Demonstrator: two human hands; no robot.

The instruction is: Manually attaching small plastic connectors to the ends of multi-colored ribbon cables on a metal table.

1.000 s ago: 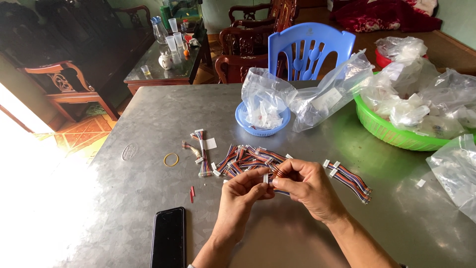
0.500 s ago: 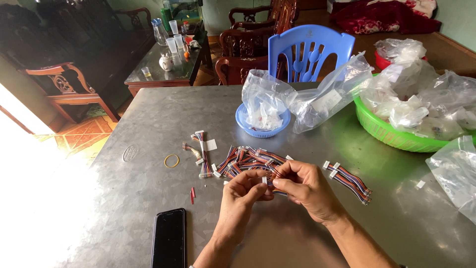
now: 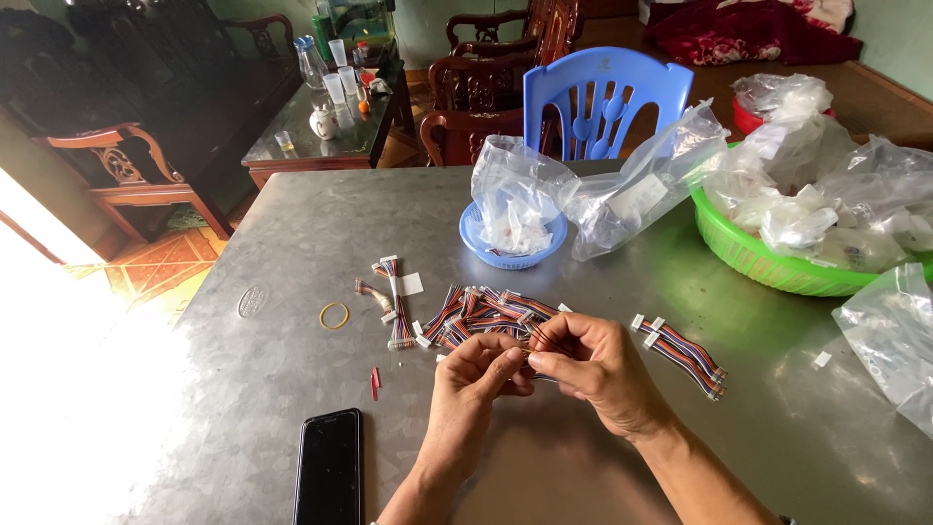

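Black phone (image 3: 328,467) lies face up at the near edge of the desk (image 3: 243,389), left of the forearms.

Both hands meet over the desk centre. Left hand (image 3: 476,379) and right hand (image 3: 593,374) are pressed fingertip to fingertip, pinching a thin ribbon-wire piece (image 3: 533,342) between them; the piece is mostly hidden by the fingers. Against a second ago, the hands sit in nearly the same spot with the same pinch. Only small finger work, no reach, no set-down. Reads as fine handling of one piece in progress.

Just beyond the fingers: loose pile of coloured wire harnesses (image 3: 481,316). A separate harness (image 3: 680,352) lies to the right. Two more short ones (image 3: 394,301) to the left, with a rubber band (image 3: 333,315) and red slivers (image 3: 374,381) nearby.

Farther: blue bowl (image 3: 513,255) holding a clear plastic bag (image 3: 515,194), green basket (image 3: 768,267) heaped with bags. Blue plastic chair (image 3: 607,102) behind the desk.
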